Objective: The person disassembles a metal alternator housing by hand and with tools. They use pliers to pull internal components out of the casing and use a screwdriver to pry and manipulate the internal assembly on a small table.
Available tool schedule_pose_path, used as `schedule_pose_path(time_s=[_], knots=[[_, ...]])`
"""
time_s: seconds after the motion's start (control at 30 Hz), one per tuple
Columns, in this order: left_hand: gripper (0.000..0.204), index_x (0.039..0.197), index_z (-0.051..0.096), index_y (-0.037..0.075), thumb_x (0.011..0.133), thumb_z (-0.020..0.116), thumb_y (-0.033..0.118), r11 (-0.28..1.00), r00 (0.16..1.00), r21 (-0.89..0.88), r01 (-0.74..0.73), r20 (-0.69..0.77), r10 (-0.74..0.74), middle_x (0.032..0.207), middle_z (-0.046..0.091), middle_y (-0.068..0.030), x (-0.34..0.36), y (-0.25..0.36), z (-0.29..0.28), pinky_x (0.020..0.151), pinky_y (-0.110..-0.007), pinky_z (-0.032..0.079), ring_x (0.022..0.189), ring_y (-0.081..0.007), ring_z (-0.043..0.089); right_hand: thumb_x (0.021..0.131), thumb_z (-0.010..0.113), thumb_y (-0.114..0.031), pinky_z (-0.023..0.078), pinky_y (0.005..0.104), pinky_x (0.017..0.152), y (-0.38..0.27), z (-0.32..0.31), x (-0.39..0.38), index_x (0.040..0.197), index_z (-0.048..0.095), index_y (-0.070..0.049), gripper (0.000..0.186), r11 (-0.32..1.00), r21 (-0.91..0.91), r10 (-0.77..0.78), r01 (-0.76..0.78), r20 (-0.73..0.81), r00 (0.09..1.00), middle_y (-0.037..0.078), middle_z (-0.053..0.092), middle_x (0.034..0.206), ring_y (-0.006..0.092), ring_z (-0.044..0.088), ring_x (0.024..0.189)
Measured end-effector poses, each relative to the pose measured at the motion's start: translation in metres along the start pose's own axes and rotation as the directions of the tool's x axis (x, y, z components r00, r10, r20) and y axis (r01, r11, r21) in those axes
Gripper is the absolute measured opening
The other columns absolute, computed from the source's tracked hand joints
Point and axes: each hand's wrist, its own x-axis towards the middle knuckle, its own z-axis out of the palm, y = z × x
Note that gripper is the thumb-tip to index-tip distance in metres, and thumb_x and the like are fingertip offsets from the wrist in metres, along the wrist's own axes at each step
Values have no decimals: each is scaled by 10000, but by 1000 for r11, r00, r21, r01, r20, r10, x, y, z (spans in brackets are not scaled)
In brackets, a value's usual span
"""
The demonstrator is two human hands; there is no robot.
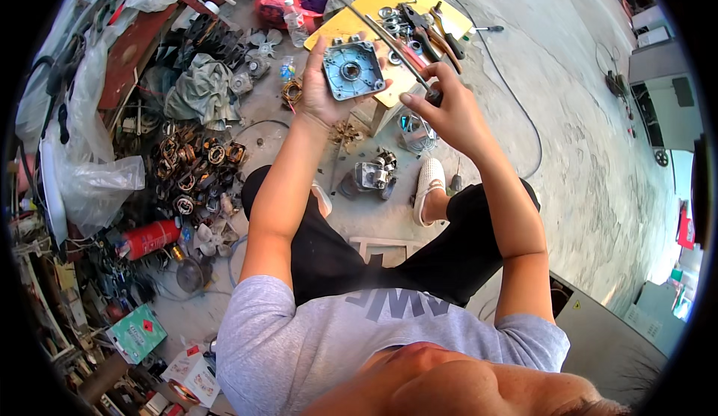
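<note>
My left hand holds up a square, blue-grey metal motor end cover by its edges, with its hollow side facing up. A round bearing seat shows at its centre. My right hand is closed round the dark handle of a long-shafted screwdriver. The shaft slants up to the left, past the far right corner of the cover, and appears apart from it. Behind both hands stands a low yellow table, bearing pliers, several metal rings and other hand tools.
A motor part and a clear container stand on the floor between my feet. Copper-wound coils pile up at left, near a red cylinder. A plastic bottle stands left of the table. A cable crosses the concrete at right.
</note>
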Motion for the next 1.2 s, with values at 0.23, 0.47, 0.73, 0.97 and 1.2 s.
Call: schedule_pose_path(time_s=[0.23,0.47,0.73,0.97,1.2], knots=[[655,1300,543,75,911,514,601,975,971,-16,-220,-103,218,1286,584,-172,-18,50,-19,989,-628,432,1162,-365,567,892,634,-96,497,393,662,10,13,-7,1030,696,-98,152,896,-193,-425,401,-107,899,95,630,834,308,638,752],[660,1349,509,73,930,500,582,932,934,186,-310,-123,335,1338,551,-184,-36,65,-21,1020,-625,402,1181,-365,555,863,620,-67,505,385,637,5,18,-11,1118,711,-160,287,879,-256,-418,403,-7,908,68,654,849,284,647,729],[712,1395,445,43,920,544,563,918,944,268,-290,-80,322,1354,533,-194,-38,59,-17,1000,-614,436,1169,-355,579,835,615,-83,516,385,653,0,18,-12,1113,719,-168,308,888,-289,-360,358,48,932,71,669,829,287,660,754],[663,1338,494,27,922,557,540,918,942,271,-290,-89,324,1260,590,-178,-34,54,-12,931,-584,505,1101,-325,624,824,614,-40,514,365,665,2,17,-14,1124,707,-103,320,903,-228,-355,365,85,931,104,684,834,269,661,735],[627,1294,532,41,930,529,552,948,954,172,-268,-92,286,1213,621,-161,-28,50,-14,893,-569,539,1079,-313,640,828,599,-94,525,394,701,6,19,-17,1102,714,-112,297,933,-153,-316,324,74,946,105,700,845,297,674,792]])
